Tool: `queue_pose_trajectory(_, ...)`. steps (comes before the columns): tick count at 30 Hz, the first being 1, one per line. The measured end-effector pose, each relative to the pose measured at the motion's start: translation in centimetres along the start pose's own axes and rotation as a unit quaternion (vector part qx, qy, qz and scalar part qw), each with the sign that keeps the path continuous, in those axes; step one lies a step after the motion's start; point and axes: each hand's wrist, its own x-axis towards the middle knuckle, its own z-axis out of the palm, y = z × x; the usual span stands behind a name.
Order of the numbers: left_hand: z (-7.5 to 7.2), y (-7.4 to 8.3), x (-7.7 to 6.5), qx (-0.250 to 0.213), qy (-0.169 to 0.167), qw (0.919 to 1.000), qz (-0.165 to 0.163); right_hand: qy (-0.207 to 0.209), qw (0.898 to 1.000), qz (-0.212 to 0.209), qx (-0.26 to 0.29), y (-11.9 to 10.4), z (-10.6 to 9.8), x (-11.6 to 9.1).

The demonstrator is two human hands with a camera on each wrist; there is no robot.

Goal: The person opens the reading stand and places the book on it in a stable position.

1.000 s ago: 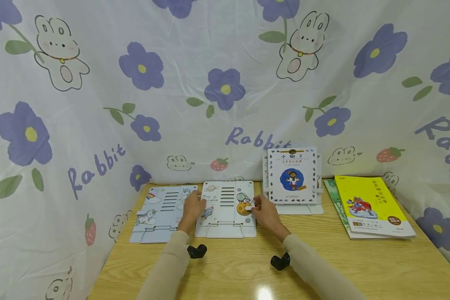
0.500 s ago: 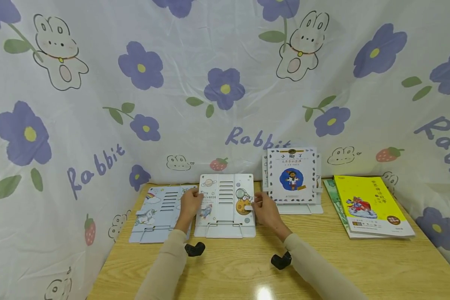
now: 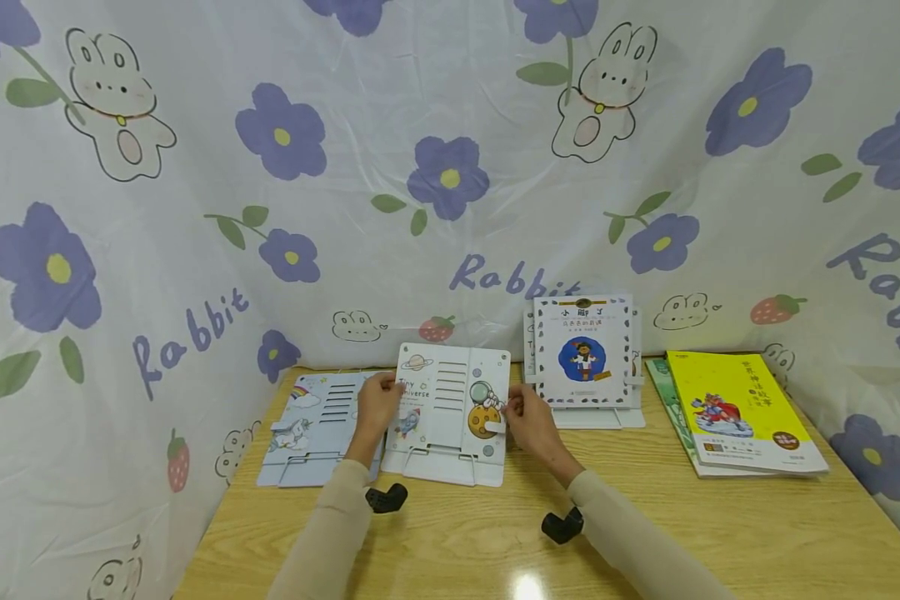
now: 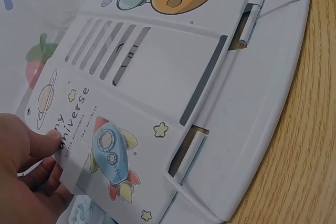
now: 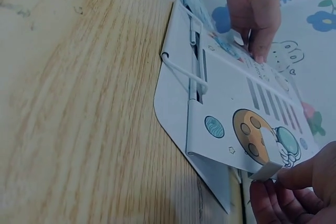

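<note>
A white metal book stand (image 3: 450,408) printed with planets, a rocket and "Tiny Universe" is on the table, its panel raised at a slant from its base. At the panel's left edge, my left hand (image 3: 377,410) pinches it, thumb on the front in the left wrist view (image 4: 29,166). My right hand (image 3: 532,423) holds the right edge beside a small white page clip (image 5: 266,170); the right wrist view shows thumb and fingertips there. Wire page holders (image 4: 197,203) run along the base. What supports the panel from behind is hidden.
A pale blue unicorn book stand (image 3: 300,433) lies flat on the left. At right, another white stand (image 3: 630,417) bears an upright picture book (image 3: 585,358). Farther right, a yellow book (image 3: 750,412) lies on a green one (image 3: 667,387). A patterned curtain (image 3: 375,275) hangs behind the table.
The universe stand's panel has risen from lying nearly flat to a slant. Its base has then shifted slightly toward me and to the left, turning a little. Both hands have stayed at its sides.
</note>
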Motion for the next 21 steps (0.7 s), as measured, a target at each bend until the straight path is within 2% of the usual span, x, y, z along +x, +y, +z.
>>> queue_pose_trajectory(14,-0.5,0.5,-0.3,-0.028,-0.01,0.9995,0.003,-0.006,1.0,-0.015,0.007,-0.7,-1.2,-1.6)
queue_pose_trajectory(21,-0.7,0.5,-0.7,-0.058,-0.015,0.9979,0.026,-0.014,1.0,-0.022,0.013,-0.9,-1.7,-3.1)
